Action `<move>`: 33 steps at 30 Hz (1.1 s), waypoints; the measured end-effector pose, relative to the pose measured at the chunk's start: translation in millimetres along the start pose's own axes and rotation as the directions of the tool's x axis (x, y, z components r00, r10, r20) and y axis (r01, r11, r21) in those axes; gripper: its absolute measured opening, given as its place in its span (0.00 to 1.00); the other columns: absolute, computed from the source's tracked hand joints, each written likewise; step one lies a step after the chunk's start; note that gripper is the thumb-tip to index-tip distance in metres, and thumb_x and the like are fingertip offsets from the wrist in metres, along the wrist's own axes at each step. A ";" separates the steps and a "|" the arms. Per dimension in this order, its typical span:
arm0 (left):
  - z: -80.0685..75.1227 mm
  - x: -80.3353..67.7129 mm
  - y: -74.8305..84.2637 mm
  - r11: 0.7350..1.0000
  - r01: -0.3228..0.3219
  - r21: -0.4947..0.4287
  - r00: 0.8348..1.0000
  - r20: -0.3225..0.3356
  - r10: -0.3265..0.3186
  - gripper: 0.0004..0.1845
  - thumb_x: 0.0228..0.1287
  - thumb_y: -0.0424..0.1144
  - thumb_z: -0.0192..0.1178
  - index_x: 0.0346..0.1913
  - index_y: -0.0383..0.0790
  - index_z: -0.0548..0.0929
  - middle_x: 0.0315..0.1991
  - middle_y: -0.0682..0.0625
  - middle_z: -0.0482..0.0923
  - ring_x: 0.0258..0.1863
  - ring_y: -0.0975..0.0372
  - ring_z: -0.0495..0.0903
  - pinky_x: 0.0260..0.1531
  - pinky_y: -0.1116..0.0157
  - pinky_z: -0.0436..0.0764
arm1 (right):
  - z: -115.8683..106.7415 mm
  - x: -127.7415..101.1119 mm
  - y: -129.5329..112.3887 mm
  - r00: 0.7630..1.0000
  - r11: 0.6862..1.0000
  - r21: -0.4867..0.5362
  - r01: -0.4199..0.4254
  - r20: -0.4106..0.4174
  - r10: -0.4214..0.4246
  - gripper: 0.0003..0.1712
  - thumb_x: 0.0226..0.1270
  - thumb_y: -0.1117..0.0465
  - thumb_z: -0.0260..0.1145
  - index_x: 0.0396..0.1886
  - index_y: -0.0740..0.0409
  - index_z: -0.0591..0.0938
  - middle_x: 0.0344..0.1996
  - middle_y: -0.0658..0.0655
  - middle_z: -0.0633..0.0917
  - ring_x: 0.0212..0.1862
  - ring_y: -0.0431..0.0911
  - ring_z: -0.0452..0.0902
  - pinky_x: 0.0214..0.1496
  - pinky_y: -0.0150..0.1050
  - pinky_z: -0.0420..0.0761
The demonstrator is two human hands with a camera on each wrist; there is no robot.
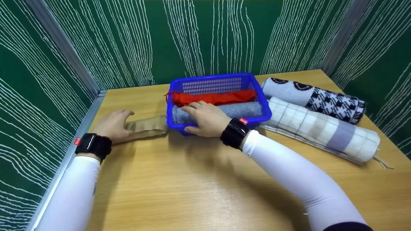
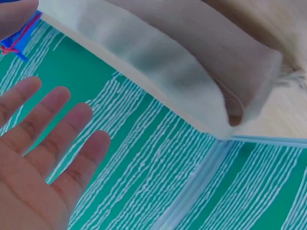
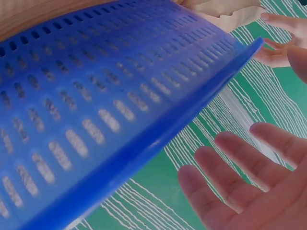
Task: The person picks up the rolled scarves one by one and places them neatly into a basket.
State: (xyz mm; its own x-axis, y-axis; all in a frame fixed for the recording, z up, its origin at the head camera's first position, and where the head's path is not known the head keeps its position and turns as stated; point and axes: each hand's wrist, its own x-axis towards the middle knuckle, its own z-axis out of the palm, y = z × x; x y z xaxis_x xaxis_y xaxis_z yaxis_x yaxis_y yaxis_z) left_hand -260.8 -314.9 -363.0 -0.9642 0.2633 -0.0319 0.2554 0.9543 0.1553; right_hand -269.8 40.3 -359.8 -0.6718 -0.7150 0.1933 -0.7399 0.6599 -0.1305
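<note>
A folded or rolled tan cloth (image 1: pixel 146 125) lies on the table left of a blue plastic basket (image 1: pixel 212 77). My left hand (image 1: pixel 114 125) is at the cloth's left part, thumb and fingers apart. In the left wrist view its fingers (image 2: pixel 79 163) are spread, with the cloth (image 2: pixel 144 50) beyond them. My right hand (image 1: pixel 210 118) hovers over the basket's front rim (image 3: pixel 144 148), fingers loosely extended and holding nothing. Inside the basket, a red rolled cloth (image 1: pixel 218 98) lies behind a grey rolled cloth (image 1: pixel 245 110), which my right hand partly hides.
Right of the basket lie a white plaid rolled scarf (image 1: pixel 321 128) with fringe and, behind it, a black-and-white patterned roll (image 1: pixel 308 96). Green panels (image 1: pixel 205 38) with white lines stand around the wooden table (image 1: pixel 179 192) at the back and sides.
</note>
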 end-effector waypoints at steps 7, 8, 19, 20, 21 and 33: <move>4.4 -6.9 -9.5 1.000 0.009 0.026 1.000 -0.002 -0.009 0.36 0.62 0.37 0.70 0.74 0.31 0.75 0.70 0.27 0.77 0.70 0.32 0.76 0.71 0.33 0.74 | 3.6 2.2 -7.2 1.000 1.000 0.009 0.028 0.001 -0.028 0.44 0.74 0.43 0.73 0.81 0.60 0.72 0.73 0.67 0.79 0.71 0.63 0.77 0.75 0.60 0.77; 5.1 -7.8 -10.9 1.000 0.011 0.028 1.000 0.000 -0.011 0.36 0.61 0.36 0.71 0.74 0.30 0.75 0.70 0.27 0.77 0.69 0.32 0.76 0.70 0.33 0.75 | 3.7 2.6 -8.0 1.000 1.000 0.007 0.028 0.005 -0.028 0.44 0.74 0.42 0.73 0.81 0.60 0.72 0.73 0.67 0.79 0.71 0.63 0.77 0.76 0.60 0.77; 12.5 -16.2 -30.4 0.999 0.023 0.048 0.999 -0.023 -0.022 0.38 0.57 0.38 0.75 0.71 0.28 0.77 0.67 0.25 0.78 0.66 0.31 0.78 0.67 0.32 0.76 | 7.7 5.8 -15.3 0.999 0.999 -0.010 0.048 0.025 -0.048 0.45 0.74 0.40 0.73 0.81 0.57 0.73 0.75 0.65 0.78 0.73 0.62 0.75 0.78 0.60 0.75; 13.6 -16.4 -32.4 0.998 0.019 0.057 0.999 -0.030 -0.018 0.38 0.56 0.38 0.76 0.70 0.28 0.77 0.65 0.26 0.78 0.64 0.31 0.79 0.65 0.33 0.77 | 8.1 6.1 -16.1 0.998 0.999 -0.013 0.050 0.026 -0.050 0.45 0.73 0.40 0.73 0.81 0.57 0.73 0.75 0.64 0.78 0.74 0.62 0.75 0.78 0.60 0.75; 14.8 -16.7 -34.5 0.998 0.017 0.064 0.999 -0.035 -0.014 0.39 0.55 0.38 0.76 0.70 0.28 0.77 0.64 0.26 0.79 0.63 0.31 0.79 0.64 0.32 0.78 | 8.5 6.5 -16.9 0.998 0.998 -0.017 0.054 0.026 -0.053 0.45 0.73 0.40 0.74 0.81 0.57 0.73 0.75 0.64 0.78 0.73 0.62 0.75 0.78 0.60 0.75; 25.6 -12.7 -51.4 0.996 0.062 0.061 0.998 -0.015 -0.061 0.44 0.54 0.35 0.75 0.76 0.27 0.72 0.69 0.24 0.75 0.68 0.30 0.75 0.69 0.31 0.73 | 14.1 12.2 -28.4 0.997 0.996 -0.024 0.081 0.023 -0.080 0.50 0.70 0.38 0.76 0.82 0.58 0.72 0.74 0.65 0.79 0.75 0.62 0.74 0.80 0.57 0.74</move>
State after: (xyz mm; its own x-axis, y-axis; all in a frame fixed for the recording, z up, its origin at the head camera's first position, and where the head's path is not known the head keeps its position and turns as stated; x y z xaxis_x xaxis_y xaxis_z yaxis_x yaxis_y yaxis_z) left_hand -259.9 -363.7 -395.8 -0.9790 0.2022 -0.0265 0.1990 0.9756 0.0923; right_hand -257.5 9.6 -367.4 -0.6109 -0.7708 0.1807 -0.7907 0.6053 -0.0912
